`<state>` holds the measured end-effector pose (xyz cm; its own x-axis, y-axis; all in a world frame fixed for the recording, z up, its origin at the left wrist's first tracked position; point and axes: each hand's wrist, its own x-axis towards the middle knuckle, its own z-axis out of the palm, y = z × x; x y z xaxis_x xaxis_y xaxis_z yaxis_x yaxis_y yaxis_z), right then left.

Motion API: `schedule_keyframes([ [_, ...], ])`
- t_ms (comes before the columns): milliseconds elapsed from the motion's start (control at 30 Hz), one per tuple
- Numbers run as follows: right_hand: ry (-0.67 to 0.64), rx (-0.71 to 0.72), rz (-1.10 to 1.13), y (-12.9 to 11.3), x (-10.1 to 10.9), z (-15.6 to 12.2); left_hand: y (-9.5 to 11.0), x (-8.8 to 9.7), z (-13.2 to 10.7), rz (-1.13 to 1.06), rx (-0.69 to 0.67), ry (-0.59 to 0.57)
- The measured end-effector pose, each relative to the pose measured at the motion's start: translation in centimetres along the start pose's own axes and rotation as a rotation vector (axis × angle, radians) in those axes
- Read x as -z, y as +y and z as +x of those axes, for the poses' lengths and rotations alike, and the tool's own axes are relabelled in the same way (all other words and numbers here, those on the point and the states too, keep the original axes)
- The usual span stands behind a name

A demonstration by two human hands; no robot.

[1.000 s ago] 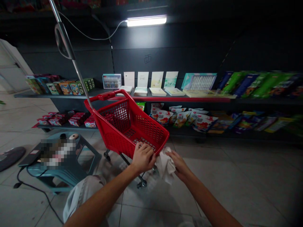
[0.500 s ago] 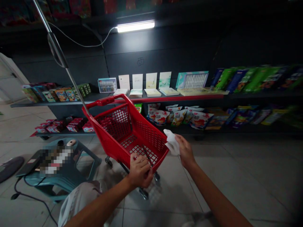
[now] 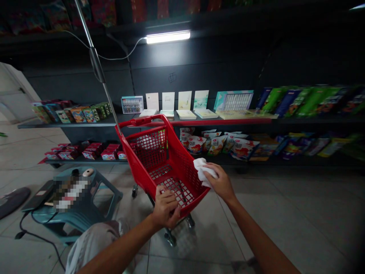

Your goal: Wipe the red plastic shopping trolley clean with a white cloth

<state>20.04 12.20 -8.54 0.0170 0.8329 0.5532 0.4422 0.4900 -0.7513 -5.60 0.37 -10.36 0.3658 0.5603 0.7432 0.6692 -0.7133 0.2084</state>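
A small red shopping cart (image 3: 138, 173) with a grid basket stands in front of me, its handle at the far end. My left hand (image 3: 167, 207) is closed over the near rim of the basket. In my right hand (image 3: 221, 182) is a crumpled white cloth (image 3: 201, 167), pinched between thumb and fingers. The cloth lies against the right side of the basket, at the upper edge near the front corner. No goods show inside the basket.
Behind the cart, shelves hold upright cards (image 3: 169, 101), snack bags (image 3: 217, 144) and small boxes (image 3: 92, 150). A metal pole (image 3: 110, 101) rises by the cart handle. At left stands a blue-grey stool (image 3: 107, 190) with a cable and blurred items. A lamp (image 3: 168, 37) glows above.
The cart has shifted right and turned slightly, with my left hand still on its rim. My right hand has brought the cloth farther back along the basket's right edge.
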Motion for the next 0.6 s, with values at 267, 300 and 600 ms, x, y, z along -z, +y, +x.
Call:
schedule_keyframes([
  [267,0.025,0.012,-0.035,0.0,0.2,-0.2,-1.8,1.0,0.3,0.016,-0.013,-0.033],
  [300,0.026,0.018,-0.037,0.0,0.2,-0.2,-1.9,1.2,0.3,0.008,-0.024,-0.041],
  [600,0.041,0.021,-0.016,-0.3,0.8,-0.4,-3.3,4.4,1.1,-0.169,-0.025,-0.182],
])
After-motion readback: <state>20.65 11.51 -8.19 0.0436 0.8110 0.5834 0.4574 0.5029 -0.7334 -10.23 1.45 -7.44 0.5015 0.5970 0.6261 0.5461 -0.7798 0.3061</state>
